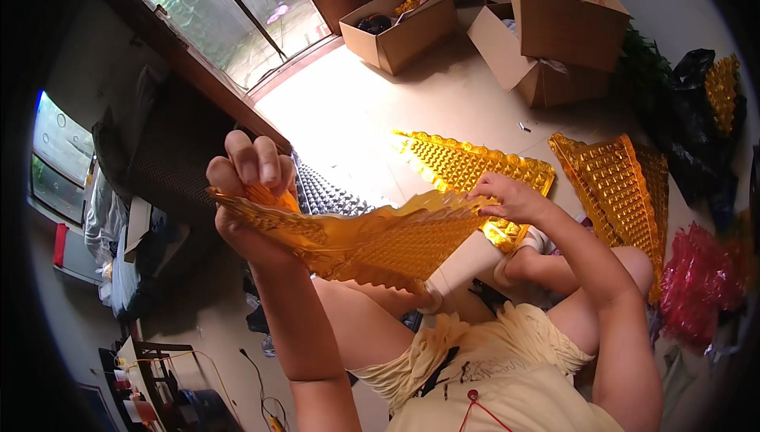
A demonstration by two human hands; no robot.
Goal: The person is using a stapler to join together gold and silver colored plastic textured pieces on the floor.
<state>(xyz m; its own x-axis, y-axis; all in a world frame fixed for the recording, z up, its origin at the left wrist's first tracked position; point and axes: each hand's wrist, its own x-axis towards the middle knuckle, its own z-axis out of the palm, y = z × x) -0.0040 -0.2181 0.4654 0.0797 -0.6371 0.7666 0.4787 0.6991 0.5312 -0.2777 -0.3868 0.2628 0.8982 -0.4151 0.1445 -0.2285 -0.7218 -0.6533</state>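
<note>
A thin, gold, translucent plastic sheet (372,244) with an embossed bumpy pattern and wavy edges stretches between my hands above my lap. My left hand (252,175) has its fingers curled over the sheet's left end, raised toward the doorway side. At the opposite end, my right hand (511,198) pinches the edge between thumb and fingers. Beyond it on the floor lies a shiny gold embossed piece (475,164) of similar make. A dark silvery studded piece (328,191) is partly hidden behind my left hand and the sheet.
More gold embossed pieces (609,183) lean at the right, near crinkled red plastic (701,286) and a black plastic bag (689,131). Cardboard boxes (400,40) stand at the back, some stacked (566,24). A cable (261,388) lies on the floor at lower left.
</note>
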